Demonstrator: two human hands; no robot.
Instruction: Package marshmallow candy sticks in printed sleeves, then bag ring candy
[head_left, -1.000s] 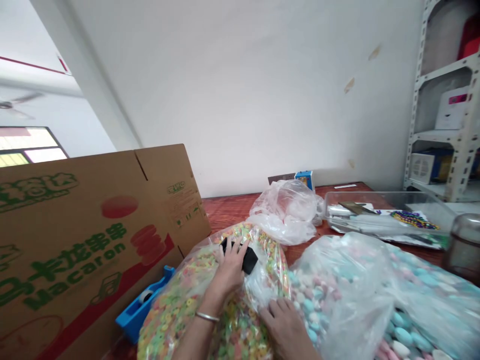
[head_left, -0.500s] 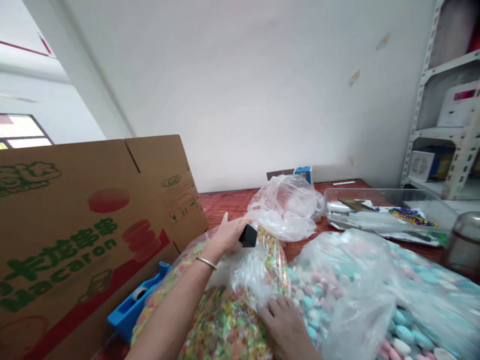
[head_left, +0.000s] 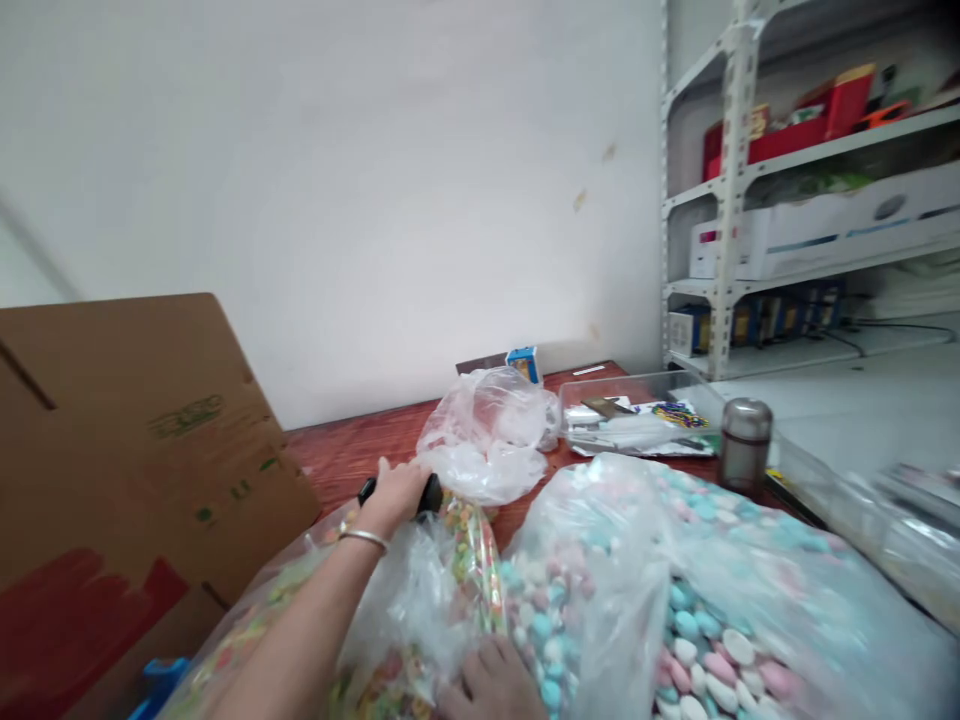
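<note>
Head view, right hand (head_left: 491, 682): fingers bent on the bag of bits (head_left: 474, 565), can't tell if you're pinching plastic; probably steadying it.
Bag of bits: between your hands, running under your left forearm (head_left: 304, 620).
Left hand (head_left: 397, 492): wrapped over the black thing (head_left: 430, 495), palm down, likely the handiest grip.
Black thing: under your left palm, well beyond your right.
Tabletop (head_left: 356, 450): clear sack (head_left: 487, 435) just past that.

Wall (head_left: 420, 200), plain white, with small tan patches (head_left: 579, 201) toward the right. Table (head_left: 349, 452), reddish-brown, wood-grained, its far edge along the wall. Shelving unit (head_left: 730, 190), white perforated metal, loaded tiers, at right. Light, diffuse.
</note>
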